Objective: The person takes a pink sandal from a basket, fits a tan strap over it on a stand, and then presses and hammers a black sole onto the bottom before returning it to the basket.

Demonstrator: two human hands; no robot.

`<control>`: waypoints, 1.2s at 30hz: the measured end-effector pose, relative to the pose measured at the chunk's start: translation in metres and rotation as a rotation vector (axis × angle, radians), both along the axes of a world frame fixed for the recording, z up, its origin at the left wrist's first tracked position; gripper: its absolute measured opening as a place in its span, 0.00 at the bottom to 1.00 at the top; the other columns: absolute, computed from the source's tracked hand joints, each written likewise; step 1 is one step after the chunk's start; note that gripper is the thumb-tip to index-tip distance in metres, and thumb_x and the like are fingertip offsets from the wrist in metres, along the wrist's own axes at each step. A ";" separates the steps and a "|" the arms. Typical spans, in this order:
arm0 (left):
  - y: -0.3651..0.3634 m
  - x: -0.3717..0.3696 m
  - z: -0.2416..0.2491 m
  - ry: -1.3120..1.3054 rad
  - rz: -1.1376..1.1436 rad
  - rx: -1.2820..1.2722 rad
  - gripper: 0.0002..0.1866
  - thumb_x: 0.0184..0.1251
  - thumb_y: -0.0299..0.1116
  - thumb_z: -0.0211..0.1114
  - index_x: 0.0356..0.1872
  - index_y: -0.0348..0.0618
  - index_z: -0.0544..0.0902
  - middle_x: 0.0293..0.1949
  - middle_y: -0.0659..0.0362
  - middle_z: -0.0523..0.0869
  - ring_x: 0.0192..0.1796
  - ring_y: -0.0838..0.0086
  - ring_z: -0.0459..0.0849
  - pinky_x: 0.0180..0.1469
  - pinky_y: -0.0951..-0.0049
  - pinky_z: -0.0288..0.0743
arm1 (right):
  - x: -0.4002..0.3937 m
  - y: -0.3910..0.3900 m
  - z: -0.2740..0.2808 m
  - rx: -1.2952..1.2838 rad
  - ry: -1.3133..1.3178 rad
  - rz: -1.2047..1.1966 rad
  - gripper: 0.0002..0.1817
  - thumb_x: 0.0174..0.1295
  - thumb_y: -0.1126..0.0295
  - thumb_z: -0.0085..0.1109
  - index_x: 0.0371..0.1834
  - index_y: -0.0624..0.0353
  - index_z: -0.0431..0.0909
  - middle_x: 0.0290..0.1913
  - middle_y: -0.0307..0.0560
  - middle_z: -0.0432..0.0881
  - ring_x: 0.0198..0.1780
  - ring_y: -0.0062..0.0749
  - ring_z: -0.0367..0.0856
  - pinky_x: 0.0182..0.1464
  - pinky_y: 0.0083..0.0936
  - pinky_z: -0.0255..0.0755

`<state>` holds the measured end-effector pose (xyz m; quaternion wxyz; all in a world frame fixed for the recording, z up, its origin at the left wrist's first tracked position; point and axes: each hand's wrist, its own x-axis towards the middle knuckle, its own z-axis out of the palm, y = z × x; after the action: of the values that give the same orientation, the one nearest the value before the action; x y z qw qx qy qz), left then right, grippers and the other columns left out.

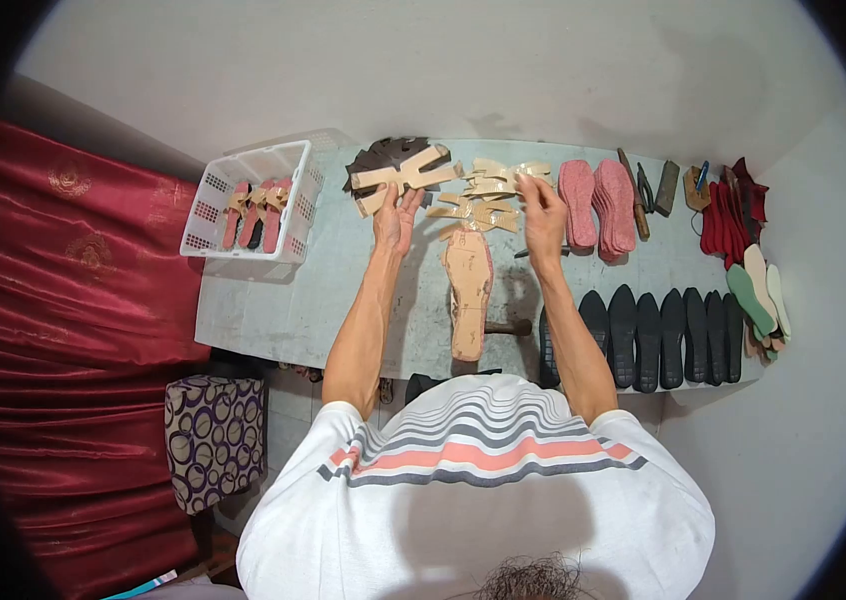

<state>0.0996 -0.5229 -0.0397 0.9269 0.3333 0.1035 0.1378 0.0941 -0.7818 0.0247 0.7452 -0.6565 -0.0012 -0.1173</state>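
My left hand (398,222) grips the lower edge of a tan, X-shaped sandal upper (408,179). That upper is raised in front of a pile of dark brown pieces (383,156). My right hand (543,218) is closed, fingers bent, beside a pile of shiny tan uppers (489,186); whatever its fingertips hold is hidden. More tan uppers (478,212) lie between my hands. Below them rests a long stack of beige insoles (468,290) with pink edges and pen marks on top. A hammer (509,327) lies partly under it.
At left stands a white plastic basket (243,254) with sandals inside. Pink insole stacks (614,205), a knife (640,215), pliers (645,186) and red pieces (728,215) lie at right. Black soles (648,340) line the front edge. Green and white insoles (751,298) sit at the right corner.
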 end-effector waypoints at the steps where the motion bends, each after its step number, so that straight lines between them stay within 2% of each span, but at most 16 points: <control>1: 0.003 -0.004 -0.016 0.007 0.000 -0.002 0.32 0.84 0.33 0.60 0.80 0.44 0.55 0.70 0.49 0.72 0.73 0.47 0.76 0.77 0.47 0.77 | -0.002 -0.010 -0.026 -0.002 0.007 0.000 0.17 0.75 0.58 0.67 0.50 0.63 0.90 0.45 0.43 0.89 0.47 0.24 0.84 0.52 0.24 0.76; 3: 0.005 -0.011 -0.049 0.153 -0.036 -0.069 0.37 0.84 0.31 0.58 0.84 0.47 0.47 0.71 0.48 0.71 0.75 0.46 0.74 0.77 0.45 0.77 | -0.006 -0.027 -0.082 -0.088 0.281 0.050 0.27 0.77 0.44 0.59 0.54 0.60 0.90 0.48 0.40 0.88 0.49 0.24 0.82 0.51 0.27 0.75; 4: 0.002 -0.016 -0.060 0.184 -0.082 -0.110 0.41 0.84 0.28 0.57 0.86 0.49 0.41 0.72 0.48 0.70 0.76 0.46 0.73 0.77 0.44 0.76 | -0.014 -0.030 -0.101 -0.093 0.287 0.041 0.27 0.77 0.44 0.59 0.54 0.60 0.90 0.48 0.40 0.88 0.49 0.24 0.82 0.51 0.27 0.75; 6: -0.012 -0.030 -0.075 0.212 -0.127 -0.125 0.41 0.84 0.27 0.56 0.86 0.49 0.41 0.73 0.48 0.70 0.75 0.46 0.74 0.75 0.44 0.78 | -0.030 -0.034 -0.128 0.038 0.584 0.260 0.42 0.72 0.31 0.55 0.66 0.63 0.83 0.60 0.48 0.86 0.59 0.32 0.82 0.60 0.34 0.75; 7: -0.014 -0.035 -0.090 0.237 -0.162 -0.136 0.41 0.83 0.26 0.56 0.86 0.49 0.41 0.73 0.48 0.69 0.74 0.46 0.75 0.74 0.44 0.79 | -0.038 -0.031 -0.136 0.036 0.590 0.255 0.42 0.72 0.31 0.55 0.66 0.63 0.83 0.60 0.48 0.86 0.59 0.32 0.82 0.60 0.34 0.75; 10: -0.022 -0.051 -0.128 0.269 -0.299 -0.165 0.39 0.83 0.27 0.56 0.86 0.49 0.44 0.72 0.49 0.74 0.69 0.53 0.81 0.66 0.52 0.83 | -0.051 -0.015 -0.146 0.221 0.698 0.362 0.62 0.64 0.20 0.53 0.83 0.68 0.60 0.80 0.63 0.66 0.78 0.50 0.67 0.79 0.46 0.62; 13: -0.038 -0.075 -0.124 0.258 -0.387 -0.137 0.34 0.83 0.28 0.55 0.85 0.48 0.55 0.68 0.51 0.81 0.67 0.62 0.83 0.65 0.60 0.82 | -0.050 -0.005 -0.142 0.260 0.673 0.388 0.64 0.63 0.20 0.54 0.83 0.68 0.59 0.80 0.61 0.65 0.79 0.50 0.66 0.79 0.47 0.59; 14: -0.043 -0.080 -0.119 0.274 -0.411 -0.122 0.27 0.84 0.29 0.53 0.80 0.47 0.61 0.69 0.50 0.80 0.68 0.62 0.82 0.69 0.58 0.79 | -0.049 -0.001 -0.144 0.260 0.682 0.342 0.53 0.69 0.28 0.57 0.79 0.66 0.67 0.74 0.61 0.74 0.74 0.48 0.74 0.74 0.46 0.69; 15: -0.048 -0.085 -0.111 0.292 -0.436 -0.107 0.22 0.85 0.29 0.51 0.75 0.47 0.67 0.69 0.49 0.80 0.69 0.61 0.82 0.72 0.57 0.77 | -0.047 -0.001 -0.145 0.260 0.687 0.344 0.53 0.69 0.28 0.57 0.79 0.66 0.67 0.74 0.61 0.74 0.74 0.48 0.74 0.74 0.46 0.69; 17: -0.054 -0.094 -0.095 0.312 -0.441 -0.077 0.23 0.84 0.30 0.51 0.76 0.46 0.67 0.69 0.50 0.80 0.70 0.62 0.81 0.74 0.56 0.74 | -0.045 -0.003 -0.147 0.125 0.636 0.407 0.34 0.72 0.42 0.65 0.67 0.62 0.81 0.62 0.48 0.83 0.58 0.33 0.83 0.62 0.36 0.80; 18: -0.055 -0.095 -0.096 0.288 -0.438 -0.109 0.23 0.84 0.31 0.51 0.76 0.45 0.68 0.69 0.50 0.80 0.70 0.63 0.80 0.75 0.57 0.72 | -0.050 0.002 -0.143 0.208 0.613 0.285 0.21 0.73 0.53 0.69 0.53 0.61 0.88 0.50 0.38 0.87 0.45 0.22 0.83 0.49 0.27 0.82; 23: -0.050 -0.107 -0.102 0.169 -0.433 -0.148 0.23 0.83 0.35 0.55 0.74 0.44 0.71 0.70 0.51 0.80 0.72 0.62 0.78 0.77 0.57 0.68 | -0.072 -0.011 -0.139 0.116 0.534 0.231 0.20 0.73 0.54 0.68 0.45 0.63 0.90 0.41 0.37 0.87 0.42 0.20 0.82 0.44 0.23 0.75; 26: -0.058 -0.119 -0.066 0.214 -0.433 -0.264 0.28 0.82 0.42 0.61 0.77 0.43 0.72 0.68 0.56 0.82 0.71 0.66 0.77 0.76 0.60 0.68 | -0.085 -0.019 -0.134 0.020 0.507 0.181 0.20 0.72 0.55 0.68 0.43 0.64 0.91 0.36 0.36 0.87 0.40 0.18 0.80 0.42 0.21 0.71; 31: -0.062 -0.123 -0.048 0.208 -0.332 0.006 0.38 0.79 0.50 0.66 0.82 0.45 0.64 0.71 0.59 0.78 0.74 0.66 0.74 0.75 0.59 0.69 | -0.097 -0.011 -0.112 -0.047 0.395 0.145 0.22 0.72 0.53 0.68 0.44 0.65 0.91 0.34 0.37 0.87 0.38 0.18 0.77 0.42 0.23 0.70; 34: -0.064 -0.118 -0.039 0.228 -0.317 0.124 0.40 0.79 0.47 0.68 0.83 0.47 0.61 0.72 0.60 0.76 0.73 0.67 0.75 0.72 0.61 0.72 | -0.102 -0.005 -0.106 -0.174 0.324 0.110 0.22 0.72 0.52 0.69 0.46 0.65 0.91 0.36 0.34 0.87 0.37 0.17 0.74 0.42 0.20 0.68; 36: -0.066 -0.117 -0.037 0.247 -0.321 0.188 0.40 0.79 0.45 0.69 0.84 0.46 0.60 0.72 0.59 0.77 0.72 0.68 0.76 0.71 0.62 0.73 | -0.103 0.001 -0.103 -0.212 0.288 0.056 0.24 0.72 0.50 0.68 0.49 0.65 0.91 0.37 0.42 0.91 0.38 0.22 0.80 0.44 0.25 0.73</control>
<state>-0.0178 -0.5892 -0.0771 0.8820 0.4450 0.1487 -0.0442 -0.0086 -0.7812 -0.0788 0.6673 -0.7410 0.0751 -0.0003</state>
